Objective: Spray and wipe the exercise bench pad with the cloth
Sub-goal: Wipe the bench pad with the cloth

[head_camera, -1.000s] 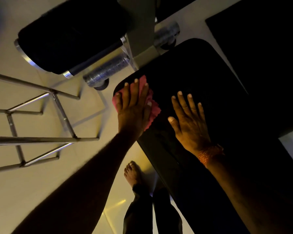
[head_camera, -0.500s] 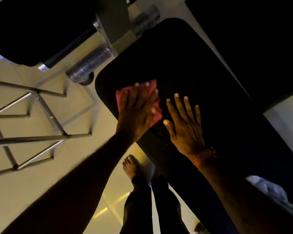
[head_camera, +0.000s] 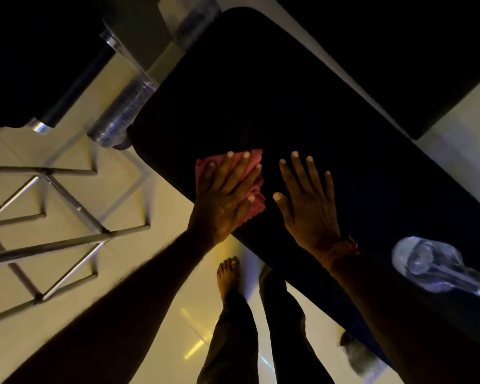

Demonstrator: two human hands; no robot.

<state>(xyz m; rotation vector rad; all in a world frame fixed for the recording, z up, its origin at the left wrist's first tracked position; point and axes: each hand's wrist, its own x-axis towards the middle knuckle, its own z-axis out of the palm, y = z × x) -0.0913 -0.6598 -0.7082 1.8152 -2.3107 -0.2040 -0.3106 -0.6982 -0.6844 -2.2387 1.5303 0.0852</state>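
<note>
On the near-left edge of the black bench pad [head_camera: 261,92], your left hand [head_camera: 227,195] lies flat on the pink cloth [head_camera: 254,162], fingers spread and pressing it down rather than pinching it; that grip is wide, a palm press with the cloth trapped underneath. Your right hand [head_camera: 308,200] rests just beside it, palm down and empty, fingers splayed on bare pad, bracing you. A clear spray bottle [head_camera: 430,264] lies on its side on the pad to the right, well apart from both hands, near your right forearm.

You look to be in the wiping step, with much of the pad's far end and right stretch not yet reached, though the dark surface hides any wet streaks, so you cannot judge coverage by sight.

Watch these risks. The cloth sits right at the pad's rim, and a corner pokes out past your fingertips; a stroke toward the left could carry it off the edge and drop it to the tiled floor [head_camera: 67,314]. Since only flat pressure holds it, a fast stroke may bunch or shed it. The bottle lies loose on a narrow pad; a sweep of your right forearm could roll it off. Your bare foot [head_camera: 227,275] stands just beside the bench, so any spray that drips there makes a slip likely. The metal rack [head_camera: 53,239] to the left is near your left elbow's path.
</note>
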